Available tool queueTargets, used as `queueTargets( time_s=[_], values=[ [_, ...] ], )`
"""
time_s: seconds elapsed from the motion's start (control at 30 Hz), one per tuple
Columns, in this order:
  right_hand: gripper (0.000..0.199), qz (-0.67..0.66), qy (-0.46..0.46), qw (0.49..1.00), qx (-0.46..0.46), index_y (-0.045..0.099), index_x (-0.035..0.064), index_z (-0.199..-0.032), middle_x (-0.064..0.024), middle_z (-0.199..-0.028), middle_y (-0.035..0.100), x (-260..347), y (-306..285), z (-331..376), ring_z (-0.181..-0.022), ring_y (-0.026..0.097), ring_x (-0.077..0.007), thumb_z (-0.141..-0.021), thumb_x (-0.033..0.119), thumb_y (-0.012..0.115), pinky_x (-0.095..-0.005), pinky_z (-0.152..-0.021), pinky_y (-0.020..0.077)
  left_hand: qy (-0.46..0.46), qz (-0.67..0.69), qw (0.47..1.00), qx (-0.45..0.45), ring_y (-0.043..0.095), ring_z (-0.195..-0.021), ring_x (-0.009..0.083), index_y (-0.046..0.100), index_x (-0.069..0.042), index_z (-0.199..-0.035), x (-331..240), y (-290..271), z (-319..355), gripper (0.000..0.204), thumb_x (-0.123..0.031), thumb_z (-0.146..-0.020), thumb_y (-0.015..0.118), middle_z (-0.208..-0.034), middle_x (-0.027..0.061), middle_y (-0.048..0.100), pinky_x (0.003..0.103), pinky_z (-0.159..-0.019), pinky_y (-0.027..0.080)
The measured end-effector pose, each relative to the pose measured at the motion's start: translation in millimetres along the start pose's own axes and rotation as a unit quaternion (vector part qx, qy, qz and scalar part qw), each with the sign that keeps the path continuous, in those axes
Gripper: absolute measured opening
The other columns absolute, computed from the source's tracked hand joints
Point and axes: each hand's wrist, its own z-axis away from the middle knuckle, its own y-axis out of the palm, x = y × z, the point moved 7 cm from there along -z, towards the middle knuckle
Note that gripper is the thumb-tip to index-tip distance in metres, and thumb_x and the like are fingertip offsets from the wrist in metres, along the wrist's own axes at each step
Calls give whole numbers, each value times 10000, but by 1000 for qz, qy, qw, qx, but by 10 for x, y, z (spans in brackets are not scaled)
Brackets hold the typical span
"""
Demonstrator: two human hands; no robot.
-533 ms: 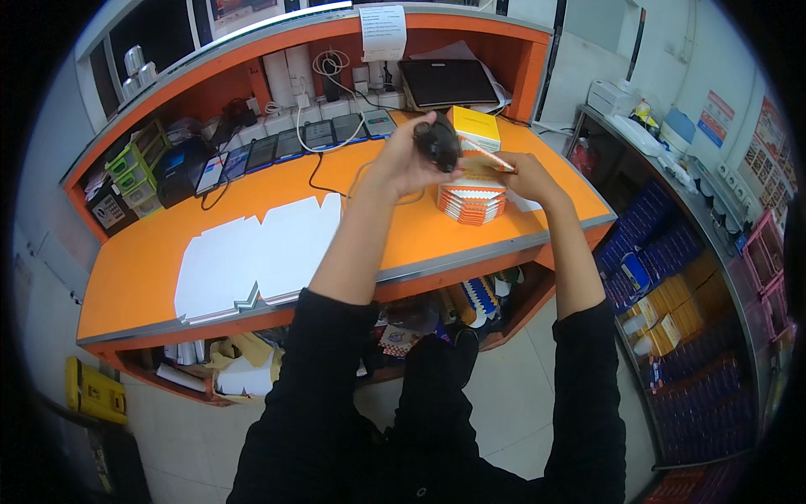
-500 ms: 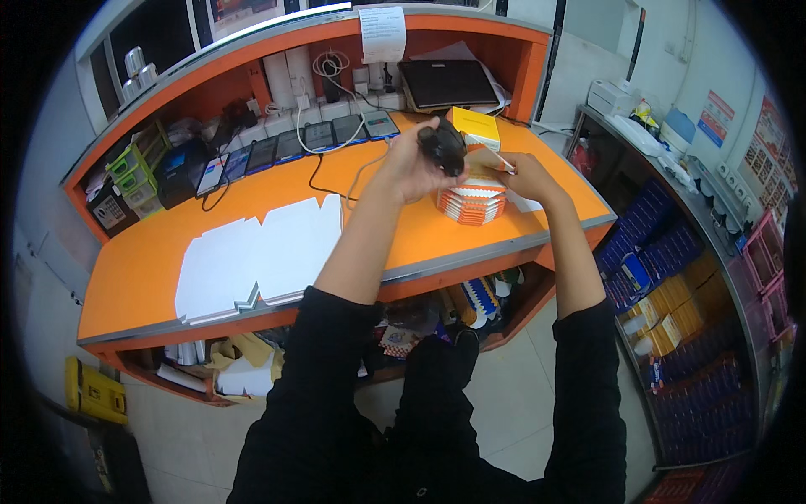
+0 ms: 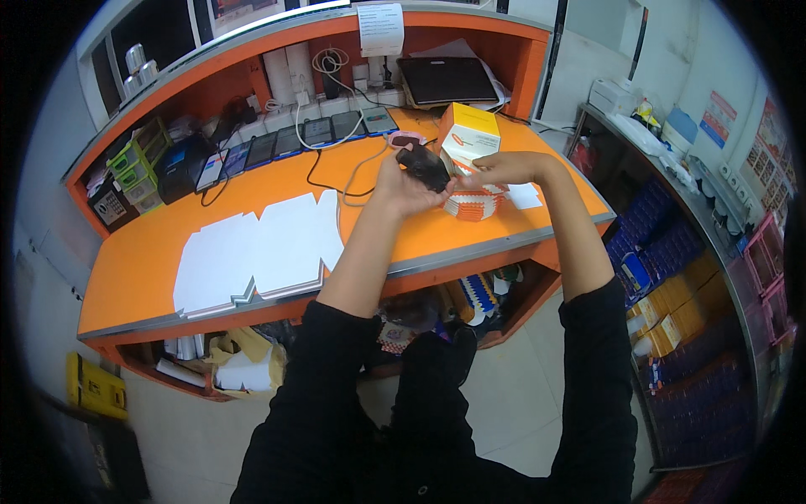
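My left hand [image 3: 401,186] is closed around a black, hand-sized object [image 3: 426,168], its exact kind unclear, above the right half of the orange counter. Just to its right, my right hand [image 3: 495,170] has its fingers pinched together at the black object's side; what they hold, if anything, is hidden. Below both hands sits a stack of orange-and-white zigzag-edged cardboard pieces [image 3: 472,207]. Behind my right hand stands a yellow, white and orange box [image 3: 470,126]. A pink-rimmed oval item [image 3: 407,139] lies beyond my left hand.
Two stacks of white cut sheets [image 3: 290,239] lie on the orange counter [image 3: 134,277] at left. Several phones or tablets [image 3: 319,132] with cables line the back, beside a black laptop-like device [image 3: 447,81]. A metal-edged shelf unit [image 3: 714,193] stands at right.
My left hand and the black object moved down and slightly left, uncovering the pink-rimmed item. My right hand shifted left; the orange-and-white piece at its fingers no longer shows clearly.
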Motion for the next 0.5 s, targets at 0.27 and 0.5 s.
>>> queueTargets(
  time_s=[0.27, 0.5],
  values=[
    [606, 85, 23, 990, -106, 494, 195, -1307, -210, -1264, 513, 343, -61, -156, -1132, 523, -361, -761, 456, 525, -386, -959, 416, -19, 4, 999, -40, 503, -965, 322, 499, -92, -1064, 6, -82, -34, 433, -465, -845, 473, -1064, 145, 504, 447, -823, 442],
    [686, 220, 38, 972, -73, 500, 165, -1300, -183, -1254, 530, 462, 197, -168, -1141, 522, -342, -763, 593, 500, -408, -968, 410, 125, -132, 971, -153, 515, -871, 254, 536, -131, -1019, -174, -143, 54, 364, -430, -813, 556, -1029, 123, 507, 420, -735, 464]
  ],
)
